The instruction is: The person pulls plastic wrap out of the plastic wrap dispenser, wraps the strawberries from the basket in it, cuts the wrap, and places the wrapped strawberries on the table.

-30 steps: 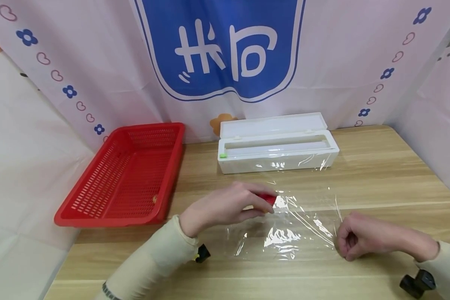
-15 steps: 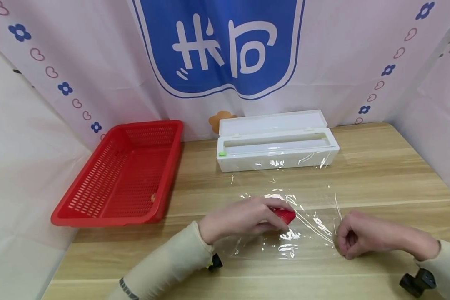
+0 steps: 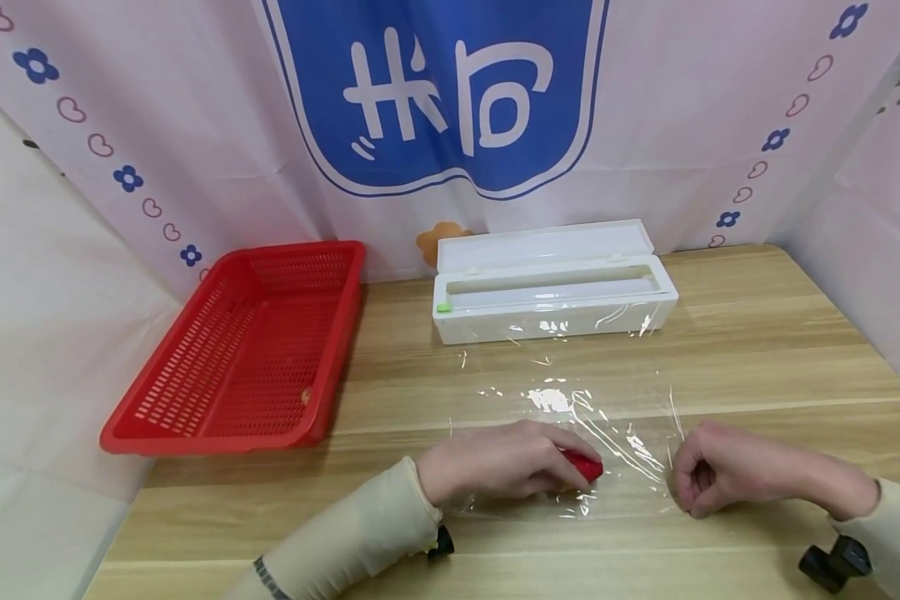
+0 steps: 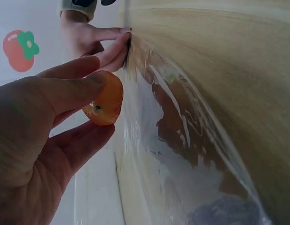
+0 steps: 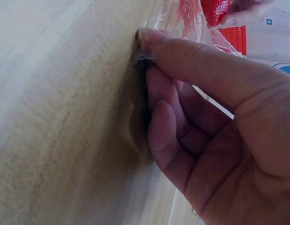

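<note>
From left wrist alone, the piece (image 4: 108,96) shows a dark spot (image 4: 98,107).

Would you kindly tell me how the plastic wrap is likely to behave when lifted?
The plastic wrap looks thin and see-through, so it is probably very light. Its creases suggest that it would sag or fold rather than stay flat. It may also pull taut, since the right hand pinches its edge and it reaches the white box.

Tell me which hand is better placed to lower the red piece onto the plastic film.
Left, I'd judge: the left hand holds the red piece over the plastic film, while the right hand pinches the film's edge.
</note>
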The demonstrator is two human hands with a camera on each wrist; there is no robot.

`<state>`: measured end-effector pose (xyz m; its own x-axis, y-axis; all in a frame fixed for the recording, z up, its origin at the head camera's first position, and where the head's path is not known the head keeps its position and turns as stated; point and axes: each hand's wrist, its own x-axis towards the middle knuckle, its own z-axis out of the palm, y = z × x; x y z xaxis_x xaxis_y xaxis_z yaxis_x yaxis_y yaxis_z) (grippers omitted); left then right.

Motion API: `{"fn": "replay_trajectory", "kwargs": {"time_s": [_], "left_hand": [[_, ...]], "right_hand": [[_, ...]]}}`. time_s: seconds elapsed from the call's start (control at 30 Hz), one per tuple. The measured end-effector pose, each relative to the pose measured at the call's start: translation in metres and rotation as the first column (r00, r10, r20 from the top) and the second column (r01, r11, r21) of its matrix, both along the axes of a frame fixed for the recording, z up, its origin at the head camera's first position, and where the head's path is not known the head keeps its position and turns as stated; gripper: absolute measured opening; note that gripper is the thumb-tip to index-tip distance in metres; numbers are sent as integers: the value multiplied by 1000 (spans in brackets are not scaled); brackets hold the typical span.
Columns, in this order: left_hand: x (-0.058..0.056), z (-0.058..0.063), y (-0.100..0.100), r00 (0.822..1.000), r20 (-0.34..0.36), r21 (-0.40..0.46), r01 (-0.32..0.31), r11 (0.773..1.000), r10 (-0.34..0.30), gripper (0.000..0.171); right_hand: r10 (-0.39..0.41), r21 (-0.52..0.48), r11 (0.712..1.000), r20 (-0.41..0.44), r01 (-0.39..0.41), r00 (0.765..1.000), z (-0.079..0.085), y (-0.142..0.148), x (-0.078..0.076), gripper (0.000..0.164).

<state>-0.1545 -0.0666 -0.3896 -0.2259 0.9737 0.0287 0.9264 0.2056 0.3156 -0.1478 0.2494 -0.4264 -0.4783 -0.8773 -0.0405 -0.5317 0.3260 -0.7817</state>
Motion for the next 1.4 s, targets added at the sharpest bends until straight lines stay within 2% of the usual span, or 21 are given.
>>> {"fn": "replay_trajectory", "kwargs": {"time_s": [0.2, 0.43, 0.6, 0.67, 0.83, 1.13, 1.23, 1.4], "left_hand": [[1, 0, 1, 1000, -27, 14, 17, 1000, -16, 27], [2, -4, 3, 999, -11, -29, 32, 999, -33, 27], [0, -9, 4, 998, 9, -15, 68, 998, -68, 25], [0, -10, 5, 997, 38, -2, 72, 997, -72, 25], [0, -11, 4, 994, 101, 4, 31, 999, -32, 22], [0, -11, -1, 995, 100, -17, -27, 999, 29, 25], [-2, -12, -1, 994, 109, -6, -28, 1000, 29, 25], [-3, -13, -1, 992, 124, -5, -21, 1000, 22, 26]], "right_hand": [[12, -11, 1000, 0, -12, 1000, 0, 0, 1, 21], [11, -19, 1000, -5, -11, 1000, 1, -1, 2, 20], [-6, -1, 1000, -20, 6, 1000, 2, -2, 4, 23], [-10, 6, 1000, -34, 10, 999, 3, -2, 5, 24], [-2, -5, 1000, -82, 2, 997, 3, -3, 7, 28], [27, -27, 999, -159, -32, 987, 10, -3, 9, 32], [28, -9, 1000, -186, -30, 982, 15, -1, 10, 32], [27, 40, 999, -166, -20, 986, 26, -1, 12, 25]]}}
